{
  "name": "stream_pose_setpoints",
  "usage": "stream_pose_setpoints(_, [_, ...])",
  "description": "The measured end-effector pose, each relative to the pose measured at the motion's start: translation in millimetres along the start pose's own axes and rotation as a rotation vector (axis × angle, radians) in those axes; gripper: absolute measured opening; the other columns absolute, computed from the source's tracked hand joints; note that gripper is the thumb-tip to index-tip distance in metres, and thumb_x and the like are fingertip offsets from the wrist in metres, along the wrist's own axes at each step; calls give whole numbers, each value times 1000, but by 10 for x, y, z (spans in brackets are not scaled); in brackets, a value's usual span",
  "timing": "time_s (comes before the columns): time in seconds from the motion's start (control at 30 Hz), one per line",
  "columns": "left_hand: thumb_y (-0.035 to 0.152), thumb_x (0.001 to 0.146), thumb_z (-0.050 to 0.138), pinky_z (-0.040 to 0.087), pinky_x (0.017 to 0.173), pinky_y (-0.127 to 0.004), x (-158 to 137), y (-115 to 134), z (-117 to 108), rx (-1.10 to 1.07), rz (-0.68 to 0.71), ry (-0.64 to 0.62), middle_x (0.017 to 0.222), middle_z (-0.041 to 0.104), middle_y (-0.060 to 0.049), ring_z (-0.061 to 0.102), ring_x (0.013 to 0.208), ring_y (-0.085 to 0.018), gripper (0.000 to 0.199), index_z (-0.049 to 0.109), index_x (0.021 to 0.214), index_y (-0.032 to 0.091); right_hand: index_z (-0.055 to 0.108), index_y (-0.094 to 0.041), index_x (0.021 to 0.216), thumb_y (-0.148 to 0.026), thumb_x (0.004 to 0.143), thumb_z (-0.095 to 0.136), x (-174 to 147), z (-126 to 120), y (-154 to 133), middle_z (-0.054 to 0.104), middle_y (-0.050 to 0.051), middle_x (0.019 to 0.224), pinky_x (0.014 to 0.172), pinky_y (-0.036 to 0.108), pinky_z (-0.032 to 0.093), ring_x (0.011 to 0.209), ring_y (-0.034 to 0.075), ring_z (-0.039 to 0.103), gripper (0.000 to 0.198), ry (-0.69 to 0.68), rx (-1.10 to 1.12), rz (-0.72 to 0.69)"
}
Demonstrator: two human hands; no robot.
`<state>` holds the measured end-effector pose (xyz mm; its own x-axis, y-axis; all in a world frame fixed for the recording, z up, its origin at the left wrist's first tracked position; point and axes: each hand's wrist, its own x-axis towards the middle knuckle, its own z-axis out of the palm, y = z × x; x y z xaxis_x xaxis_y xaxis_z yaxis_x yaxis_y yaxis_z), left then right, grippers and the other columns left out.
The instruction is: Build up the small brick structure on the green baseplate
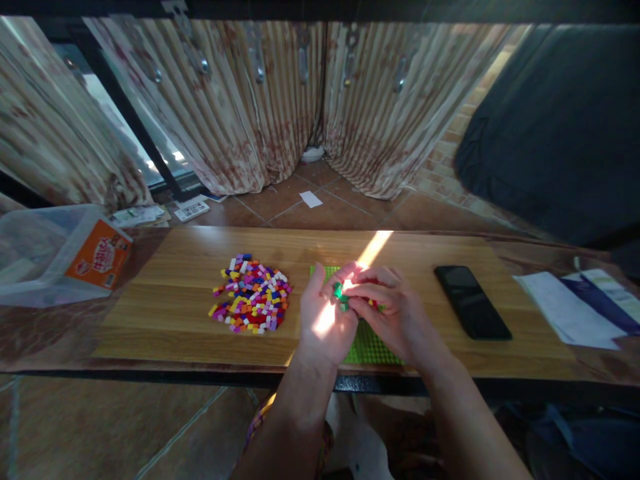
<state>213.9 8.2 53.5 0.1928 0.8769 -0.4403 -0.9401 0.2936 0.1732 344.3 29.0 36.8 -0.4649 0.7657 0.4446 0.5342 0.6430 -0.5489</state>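
My left hand (325, 317) is turned palm up above the board, cupping a few small green toy bricks (344, 306) in its palm and fingers. Thumb and fingertips of my right hand (395, 310) pinch together at these green bricks, touching the left palm. Bright sunlight falls across both hands and washes out some detail. Beneath them lies a light green studded baseplate (373, 347), partly covered by the hands. Some red and yellow pieces show on it behind my right fingers. To the left spreads a loose pile of multicoloured toy bricks (255, 293).
A wooden tabletop (165, 293) carries all this. On its right lies a black phone (473, 302), with papers (570, 310) further out. A clear plastic box (50, 253) with an orange label stands at the far left. Patterned curtains (250, 107) hang behind.
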Motion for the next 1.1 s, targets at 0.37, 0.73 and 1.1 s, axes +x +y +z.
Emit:
stream_pose_setpoints(0.37, [36,86,49,55,68,-31,97,9,-93,-70,139,166,93,64,-17,63,81,-20,33,64,83,7,72,-24,82,-29,76,67,-56,-117,300,66,4,88,75,36,49,84,18,61,10,365,283,378])
stream_pose_setpoints(0.73, [27,85,50,49,58,-24,118,35,-88,-75,198,283,80,62,-13,56,64,-12,27,64,73,7,75,-24,80,-35,69,70,-172,65,655,64,7,106,85,38,47,97,22,60,16,190,326,579])
stream_pose_setpoints(1.1, [26,85,49,48,56,-22,108,40,-64,-66,210,293,76,62,-12,53,60,-10,28,63,70,7,75,-25,74,-34,63,73,-164,154,704,65,7,103,92,42,43,101,24,59,15,211,379,620])
